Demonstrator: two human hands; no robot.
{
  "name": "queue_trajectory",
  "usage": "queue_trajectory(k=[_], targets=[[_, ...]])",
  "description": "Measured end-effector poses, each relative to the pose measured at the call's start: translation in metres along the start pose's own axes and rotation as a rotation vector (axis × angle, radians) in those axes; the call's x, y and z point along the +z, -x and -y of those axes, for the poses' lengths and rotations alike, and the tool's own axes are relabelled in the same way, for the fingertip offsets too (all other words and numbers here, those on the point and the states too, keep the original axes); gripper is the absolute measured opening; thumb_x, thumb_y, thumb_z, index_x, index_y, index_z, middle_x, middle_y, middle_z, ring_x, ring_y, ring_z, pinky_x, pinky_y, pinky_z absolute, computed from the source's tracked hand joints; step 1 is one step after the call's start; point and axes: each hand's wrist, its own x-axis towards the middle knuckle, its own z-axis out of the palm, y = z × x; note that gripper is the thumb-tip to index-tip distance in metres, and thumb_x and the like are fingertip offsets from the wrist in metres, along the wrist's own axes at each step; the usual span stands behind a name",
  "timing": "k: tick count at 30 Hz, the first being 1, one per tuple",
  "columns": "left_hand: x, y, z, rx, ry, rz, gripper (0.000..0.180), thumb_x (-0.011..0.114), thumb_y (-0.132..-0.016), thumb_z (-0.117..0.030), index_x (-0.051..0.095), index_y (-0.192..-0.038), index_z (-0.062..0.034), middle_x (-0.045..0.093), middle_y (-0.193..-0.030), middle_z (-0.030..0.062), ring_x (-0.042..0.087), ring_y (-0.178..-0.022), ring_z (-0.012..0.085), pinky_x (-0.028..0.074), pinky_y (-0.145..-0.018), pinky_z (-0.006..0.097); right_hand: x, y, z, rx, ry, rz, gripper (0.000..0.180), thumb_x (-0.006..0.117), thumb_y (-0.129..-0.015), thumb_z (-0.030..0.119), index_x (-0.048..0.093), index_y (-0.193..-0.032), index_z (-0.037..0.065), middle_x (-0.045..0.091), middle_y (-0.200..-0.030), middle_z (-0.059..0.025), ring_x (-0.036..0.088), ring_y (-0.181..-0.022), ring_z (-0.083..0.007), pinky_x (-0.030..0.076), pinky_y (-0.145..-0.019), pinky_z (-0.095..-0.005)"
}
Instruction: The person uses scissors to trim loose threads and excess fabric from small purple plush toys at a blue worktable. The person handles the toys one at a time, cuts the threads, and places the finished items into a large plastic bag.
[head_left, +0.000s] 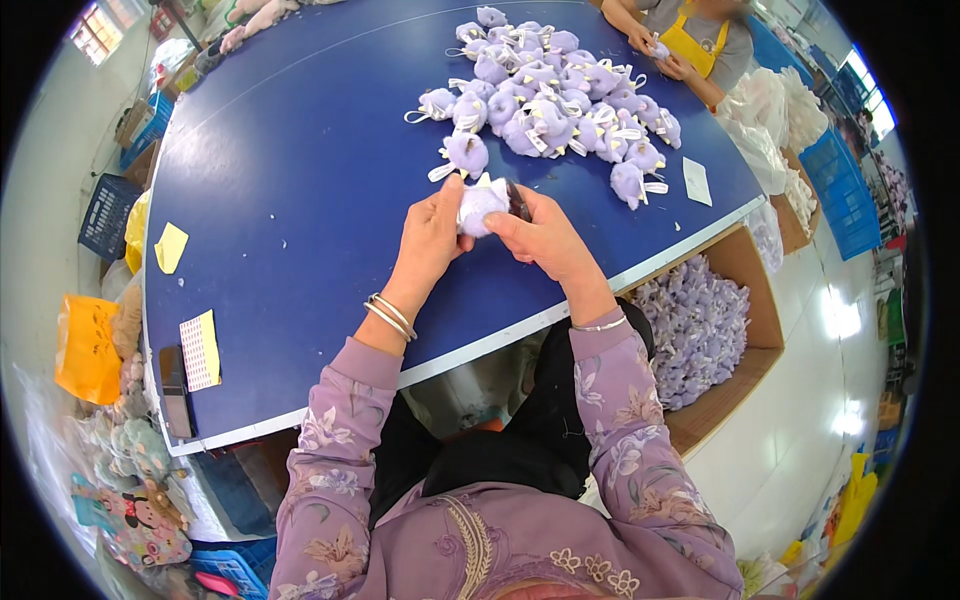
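Observation:
Over the near edge of the blue table I hold a small light-purple plush toy (482, 206) with pale pointed bits on top. My left hand (437, 218) grips it from the left, fingers closed around its side. On the other side, my right hand (545, 235) is closed too, with its thumb pressed on the plush. A small dark tool (518, 203) sticks up from the right fingers; its kind is mostly hidden. Just beyond my hands lies a pile of similar plush toys (535, 90), many with white ribbon loops.
The blue table (290, 180) carries a phone (176, 392), a sticker sheet (200, 350), yellow paper (171, 247) and a white card (697, 181). A cardboard box (765, 300) of purple plush pieces stands right of my legs. Across the table a co-worker in a yellow apron (693, 45) handles a plush.

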Motion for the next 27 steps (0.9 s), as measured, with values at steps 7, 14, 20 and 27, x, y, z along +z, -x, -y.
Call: queue_trajectory(k=[7,14,20,27], targets=[[-0.005,0.001,-0.004,0.015,0.159,0.103,0.049,0.042,-0.100,-0.046,0.058,-0.111,-0.0020,0.059,-0.073,0.0047,0.051,-0.053,0.0090,0.035,-0.045,0.021,0.001,-0.001,0.000,-0.067,0.046,-0.099,0.025,0.073,-0.083,0.018,0.062,-0.100,0.004,0.049,-0.071,0.0061,0.039,-0.060,-0.0029,0.033,-0.051,-0.0217],[0.000,-0.006,0.016,0.198,-0.136,-0.005,0.057,0.071,-0.083,-0.030,0.051,-0.126,0.0016,0.063,-0.099,0.0091,0.061,-0.077,0.0124,0.049,-0.061,0.026,0.009,0.000,-0.008,-0.267,0.467,-0.190,0.018,0.070,-0.083,0.013,0.060,-0.092,0.001,0.048,-0.069,0.0020,0.041,-0.064,-0.0062,0.037,-0.057,-0.0256],[-0.008,-0.005,0.010,0.096,0.399,0.176,0.048,0.048,-0.088,-0.011,0.042,-0.134,-0.0010,0.063,-0.104,0.0131,0.059,-0.078,0.0148,0.046,-0.060,0.028,0.004,-0.002,-0.011,-0.313,0.240,-0.271,0.011,0.057,-0.092,0.008,0.064,-0.098,0.001,0.058,-0.076,0.0032,0.048,-0.066,-0.0032,0.040,-0.059,-0.0208],[-0.008,-0.004,0.005,0.069,0.487,0.356,0.035,0.039,-0.096,-0.014,0.047,-0.127,-0.0016,0.064,-0.100,0.0152,0.058,-0.069,0.0155,0.044,-0.057,0.026,-0.006,0.002,-0.002,-0.109,-0.158,-0.202,0.023,0.055,-0.098,0.025,0.062,-0.098,0.003,0.053,-0.071,0.0029,0.039,-0.054,-0.0008,0.027,-0.046,-0.0183]])
